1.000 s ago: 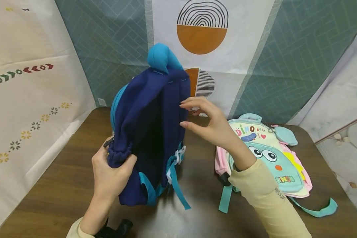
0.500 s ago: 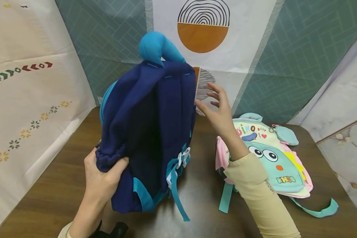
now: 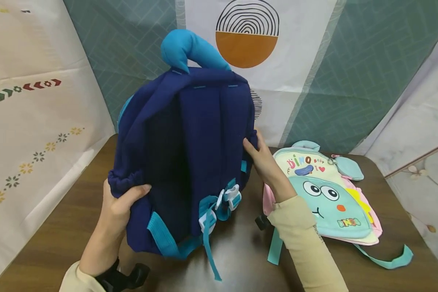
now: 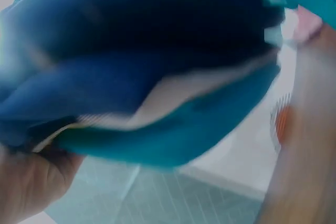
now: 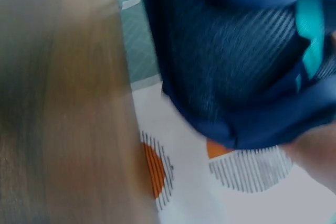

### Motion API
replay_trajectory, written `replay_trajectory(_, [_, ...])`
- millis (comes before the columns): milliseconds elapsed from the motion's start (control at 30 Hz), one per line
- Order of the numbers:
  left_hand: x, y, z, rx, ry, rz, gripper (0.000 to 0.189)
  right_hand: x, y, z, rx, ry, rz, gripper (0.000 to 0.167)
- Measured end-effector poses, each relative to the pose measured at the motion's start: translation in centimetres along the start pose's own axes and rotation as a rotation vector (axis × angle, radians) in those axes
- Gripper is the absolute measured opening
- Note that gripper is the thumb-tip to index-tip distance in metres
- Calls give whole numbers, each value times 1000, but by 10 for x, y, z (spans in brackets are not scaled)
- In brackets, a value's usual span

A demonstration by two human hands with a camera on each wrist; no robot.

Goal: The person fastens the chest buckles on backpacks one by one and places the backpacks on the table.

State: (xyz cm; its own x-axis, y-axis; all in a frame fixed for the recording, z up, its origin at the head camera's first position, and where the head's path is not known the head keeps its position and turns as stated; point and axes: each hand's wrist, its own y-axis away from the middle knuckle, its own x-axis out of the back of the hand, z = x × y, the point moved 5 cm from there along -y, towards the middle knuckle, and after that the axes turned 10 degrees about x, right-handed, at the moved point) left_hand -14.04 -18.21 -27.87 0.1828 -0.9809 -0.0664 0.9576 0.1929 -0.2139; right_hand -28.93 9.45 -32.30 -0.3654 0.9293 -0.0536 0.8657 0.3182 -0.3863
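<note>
A navy-blue backpack point(image 3: 169, 158) stands upright in the head view, its padded back and shoulder straps toward me. A light-blue padded loop point(image 3: 193, 46) sticks up from its top, and blue webbing with white buckles point(image 3: 208, 221) hangs at the lower right. My left hand point(image 3: 118, 209) grips its left side at the gathered side pocket, thumb in front and fingers hidden behind. On the opposite side my right hand point(image 3: 264, 160) holds the edge, thumb in front. The left wrist view is blurred and shows the navy backpack point(image 4: 105, 85) close up. Whether its base touches the table cannot be told.
A cream, pink and mint dinosaur backpack point(image 3: 336, 202) lies on the brown wooden table point(image 3: 51, 231) at the right, its mint strap point(image 3: 390, 261) trailing forward. Patterned cloths hang behind and at both sides. A black wrist mount point(image 3: 136, 278) shows at my left wrist.
The navy backpack has turned so its back faces me more squarely, and it is nearer. My right hand, apart from it half a second ago, has taken hold of its right side.
</note>
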Motion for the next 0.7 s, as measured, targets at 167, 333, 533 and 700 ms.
replay_trajectory(167, [11, -28, -14, 71, -159, -29, 12, 4, 11, -8, 3, 54, 116, 61])
replay_trajectory(333, [19, -48, -30, 121, -396, 206, 41, 3, 26, -23, 119, 259, 224, 64])
replay_trajectory(533, [10, -54, -35, 63, -387, 375, 57, -3, 46, -41, 209, 501, 276, 59])
replay_trajectory(700, [3, -53, -35, 45, -467, 375, 55, 2, 60, -49, 146, 640, 319, 59])
